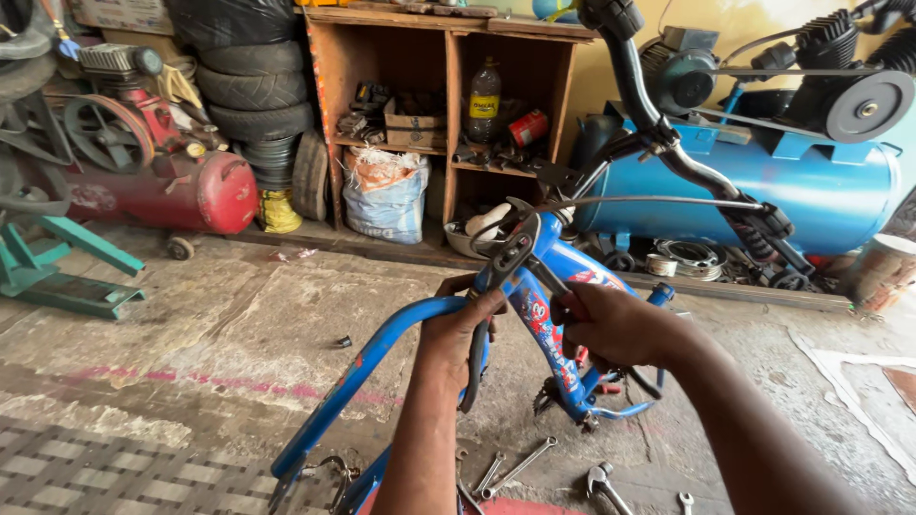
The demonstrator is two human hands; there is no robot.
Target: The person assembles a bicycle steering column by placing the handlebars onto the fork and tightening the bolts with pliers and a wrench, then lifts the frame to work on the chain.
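Note:
A small blue bicycle frame [382,348] with printed stickers stands in front of me, its black handlebars [658,133] rising to the upper right. My left hand [465,329] grips the dark handles of pliers [501,272], whose jaws sit at the top of the frame's head tube. My right hand [611,319] is closed around a slim metal tool [546,277] that angles up toward the same spot. A thin brake cable [658,201] runs to the right from the handlebar area.
Spanners [515,469] and another tool [601,482] lie on the concrete floor below the frame. A wooden shelf [448,105] with a bottle, tins and a sack stands behind. A red compressor [181,191] and stacked tyres [253,95] are left, a blue compressor tank [763,186] right.

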